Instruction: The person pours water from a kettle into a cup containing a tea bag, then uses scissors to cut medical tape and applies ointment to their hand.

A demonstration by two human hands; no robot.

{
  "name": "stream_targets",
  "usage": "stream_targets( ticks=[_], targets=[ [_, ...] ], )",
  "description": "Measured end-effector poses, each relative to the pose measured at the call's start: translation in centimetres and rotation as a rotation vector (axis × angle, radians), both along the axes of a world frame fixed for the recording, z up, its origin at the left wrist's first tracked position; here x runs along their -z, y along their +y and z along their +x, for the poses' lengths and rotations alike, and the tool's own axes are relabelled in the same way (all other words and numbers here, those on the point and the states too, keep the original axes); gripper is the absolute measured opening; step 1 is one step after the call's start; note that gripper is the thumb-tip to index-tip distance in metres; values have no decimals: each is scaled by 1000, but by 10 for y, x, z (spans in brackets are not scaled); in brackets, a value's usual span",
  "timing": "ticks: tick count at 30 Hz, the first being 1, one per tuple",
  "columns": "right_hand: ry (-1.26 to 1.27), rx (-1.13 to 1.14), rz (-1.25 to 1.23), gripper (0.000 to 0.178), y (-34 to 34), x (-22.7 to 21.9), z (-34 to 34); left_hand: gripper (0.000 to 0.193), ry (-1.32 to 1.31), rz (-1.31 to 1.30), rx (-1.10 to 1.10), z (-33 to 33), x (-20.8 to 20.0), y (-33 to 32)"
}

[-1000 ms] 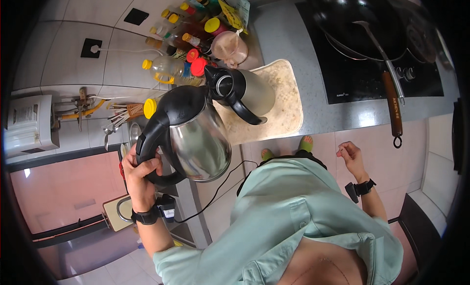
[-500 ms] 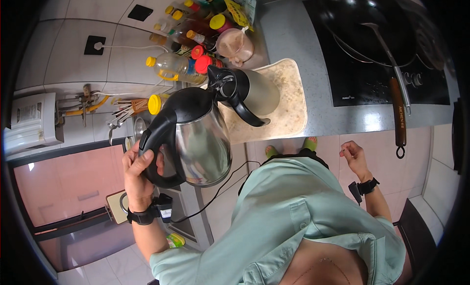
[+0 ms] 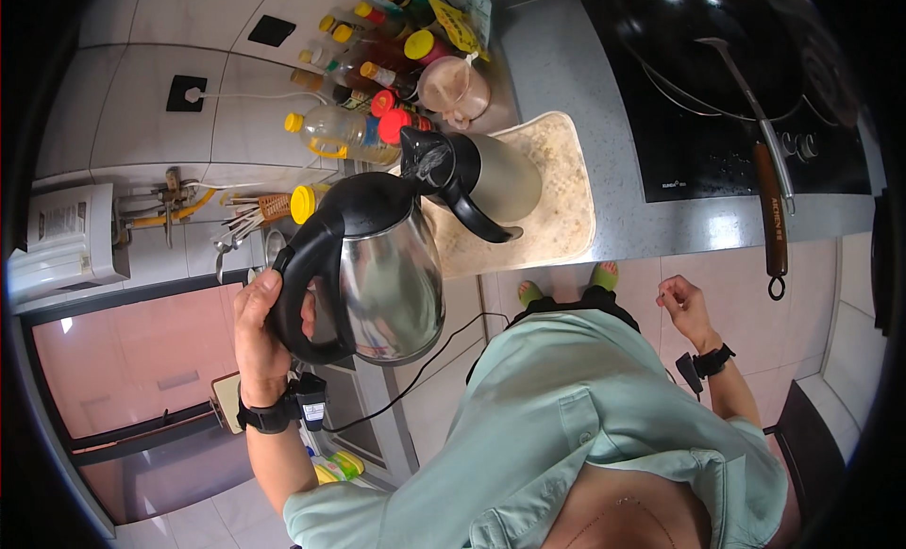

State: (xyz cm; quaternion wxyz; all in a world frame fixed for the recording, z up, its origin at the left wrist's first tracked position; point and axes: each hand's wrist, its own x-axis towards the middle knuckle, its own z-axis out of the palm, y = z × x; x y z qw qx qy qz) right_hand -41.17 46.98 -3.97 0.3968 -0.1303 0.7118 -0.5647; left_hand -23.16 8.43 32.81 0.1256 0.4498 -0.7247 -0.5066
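Note:
A steel electric kettle (image 3: pixel 392 294) with a black lid and handle hangs from my left hand (image 3: pixel 260 324), whose fingers wrap round the handle. It is held raised beside the counter's left end. Its spout overlaps the black top of a pale jug (image 3: pixel 508 179); whether they touch I cannot tell. The jug, with a black curved handle, stands on a cream, speckled tray (image 3: pixel 566 186). I cannot make out any water flowing. Off to the right, my right hand (image 3: pixel 684 306) hangs below the counter edge, fingers loosely curled and apart, with nothing seen in it.
Several bottles (image 3: pixel 363 73) and red-lidded jars (image 3: pixel 406 126) crowd the back left, by a pinkish plastic jug (image 3: pixel 453 87). On the right, a black wok (image 3: pixel 703 49) with a wood-handled spatula (image 3: pixel 769 209) sits on the stove (image 3: pixel 661 162). A cable (image 3: pixel 415 384) runs from my left wrist.
The whole view has shifted slightly. My left hand and the kettle keep nearly the same place against the jug, and my right hand has hardly moved.

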Motion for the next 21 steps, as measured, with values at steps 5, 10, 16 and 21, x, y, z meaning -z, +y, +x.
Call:
stream_targets(
  ticks=[5, 10, 16, 21],
  targets=[
    [25, 3, -5, 3, 2, 1, 2, 43, 10, 9, 11, 1, -3, 3],
    [26, -6, 5, 2, 0, -1, 2, 37, 0, 53, 67, -1, -9, -1],
    [53, -10, -2, 2, -3, 11, 7, 38, -11, 60, 73, -4, -12, 1],
    [61, -28, 3, 4, -2, 12, 8, 39, -21, 77, 81, -4, -13, -1]
  ],
)
